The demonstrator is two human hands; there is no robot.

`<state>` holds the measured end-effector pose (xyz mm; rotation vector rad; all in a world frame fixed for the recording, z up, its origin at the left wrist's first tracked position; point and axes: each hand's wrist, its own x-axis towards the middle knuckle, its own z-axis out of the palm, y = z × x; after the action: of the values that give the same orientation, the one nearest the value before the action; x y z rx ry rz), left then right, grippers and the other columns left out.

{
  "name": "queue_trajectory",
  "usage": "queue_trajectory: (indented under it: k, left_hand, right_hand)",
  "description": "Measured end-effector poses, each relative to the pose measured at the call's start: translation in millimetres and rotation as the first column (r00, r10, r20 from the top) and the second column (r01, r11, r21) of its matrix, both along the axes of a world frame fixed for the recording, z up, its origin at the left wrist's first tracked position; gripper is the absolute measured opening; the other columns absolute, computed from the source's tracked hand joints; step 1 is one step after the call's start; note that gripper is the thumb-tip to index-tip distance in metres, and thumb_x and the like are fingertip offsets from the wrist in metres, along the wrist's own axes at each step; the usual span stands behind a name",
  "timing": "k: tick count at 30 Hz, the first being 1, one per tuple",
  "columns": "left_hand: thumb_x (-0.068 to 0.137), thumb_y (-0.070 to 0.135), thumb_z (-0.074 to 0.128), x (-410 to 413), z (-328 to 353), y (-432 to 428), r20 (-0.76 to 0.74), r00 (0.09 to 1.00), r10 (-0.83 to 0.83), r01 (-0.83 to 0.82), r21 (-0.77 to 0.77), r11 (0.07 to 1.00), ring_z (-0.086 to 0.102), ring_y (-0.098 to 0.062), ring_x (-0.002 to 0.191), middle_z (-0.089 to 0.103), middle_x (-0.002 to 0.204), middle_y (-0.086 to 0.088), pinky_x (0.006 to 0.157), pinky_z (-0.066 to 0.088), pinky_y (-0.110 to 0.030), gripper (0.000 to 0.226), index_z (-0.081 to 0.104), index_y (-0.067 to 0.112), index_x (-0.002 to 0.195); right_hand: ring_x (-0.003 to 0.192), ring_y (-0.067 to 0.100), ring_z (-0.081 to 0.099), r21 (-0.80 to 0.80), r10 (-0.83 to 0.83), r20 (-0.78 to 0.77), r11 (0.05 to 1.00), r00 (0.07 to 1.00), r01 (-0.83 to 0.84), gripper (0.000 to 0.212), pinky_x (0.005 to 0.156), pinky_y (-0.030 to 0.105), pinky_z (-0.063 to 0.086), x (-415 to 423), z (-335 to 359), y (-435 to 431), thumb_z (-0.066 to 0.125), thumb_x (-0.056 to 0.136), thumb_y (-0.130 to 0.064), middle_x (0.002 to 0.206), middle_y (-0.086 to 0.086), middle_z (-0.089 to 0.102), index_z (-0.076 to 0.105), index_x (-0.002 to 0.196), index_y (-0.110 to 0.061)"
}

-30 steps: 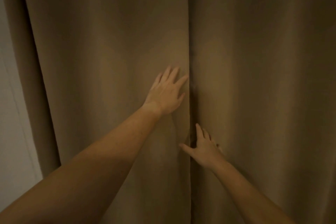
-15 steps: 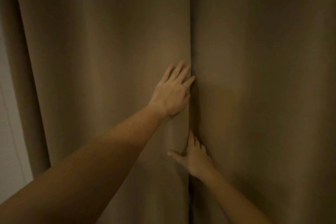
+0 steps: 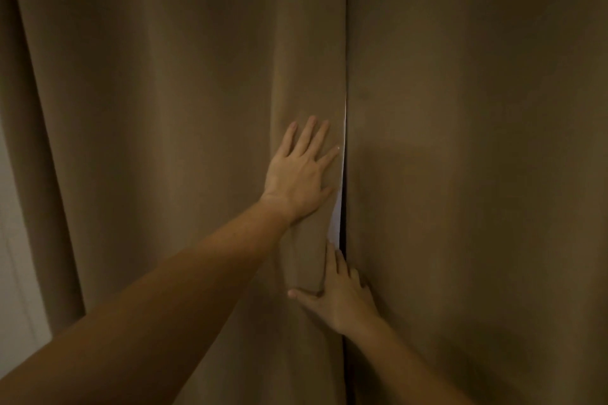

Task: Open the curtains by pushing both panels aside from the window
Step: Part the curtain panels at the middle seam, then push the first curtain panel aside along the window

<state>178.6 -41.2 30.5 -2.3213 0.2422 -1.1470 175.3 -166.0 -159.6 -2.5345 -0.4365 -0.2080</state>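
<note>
The left hand [image 3: 297, 174] is pressed flat, fingers spread, on the left panel [image 3: 184, 141]. The right hand [image 3: 339, 297] is hooked into the seam beside the right panel [image 3: 477, 174]; a bright slit [image 3: 337, 217] is shown between.

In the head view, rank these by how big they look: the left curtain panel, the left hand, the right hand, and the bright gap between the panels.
1. left curtain panel
2. left hand
3. right hand; partly tucked into the seam, so unsure
4. bright gap

We see: left hand [image 3: 301, 171] flat on left panel [image 3: 171, 141]; right hand [image 3: 339, 299] at 5 o'clock, fingers behind right panel [image 3: 477, 174] edge; bright slit [image 3: 337, 217] between.
</note>
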Motion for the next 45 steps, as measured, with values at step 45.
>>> queue_trajectory:
  k: [45]
  left_hand:
    - [0.097, 0.058, 0.064, -45.5, 11.2, 366.9, 0.154, 0.96, 0.233, -0.228, -0.052, 0.972, 0.006, -0.035, 0.17, 0.01, 0.182, -0.014, 0.139, 0.006, -0.055, 0.078, 0.041, 0.029, 0.166]
  right_hand:
    - [0.163, 0.027, -0.005, -0.031, 0.411, 0.057, 0.912, 0.91, -0.41, 0.144, 0.13, 0.05, 0.014, -6.6, 25.4, 376.0, 0.053, 0.066, -0.101, 0.179, 0.005, -0.006, -0.021, 0.165, -0.025]
